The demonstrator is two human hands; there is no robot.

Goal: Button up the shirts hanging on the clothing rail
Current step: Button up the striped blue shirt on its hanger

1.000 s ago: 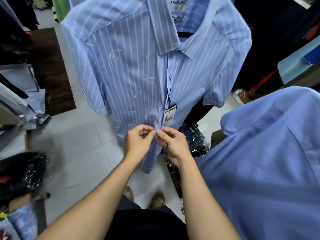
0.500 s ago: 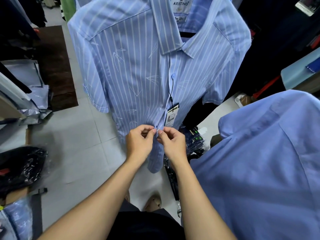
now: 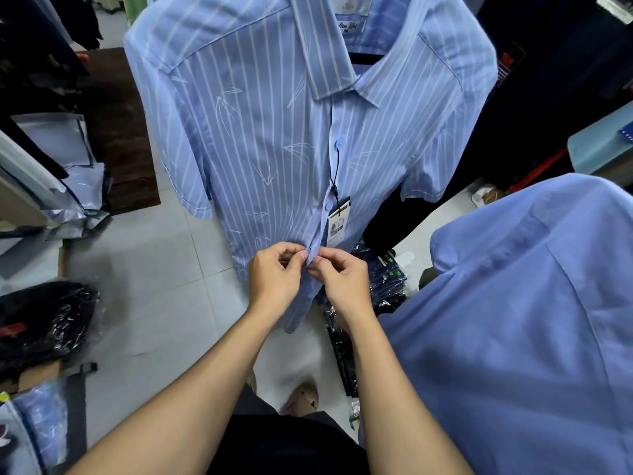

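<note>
Your striped shirt [image 3: 274, 132] is light blue with white vertical lines and faint leaf motifs; the neighbouring shirt [image 3: 513, 320] is plain periwinkle blue.

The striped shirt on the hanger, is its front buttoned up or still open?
Partly buttoned: on the striped shirt two buttons are fastened mid-placket, the collar is open, and both hands, left hand and right hand, pinch the placket lower down.

A brown mat [image 3: 120, 132] lay on the tiled floor [image 3: 154, 303]; black plastic-wrapped bundles [image 3: 44, 320] sat at left (contents unclear)

Both hands [image 3: 274, 275] at striped shirt [image 3: 260, 138] placket
</note>
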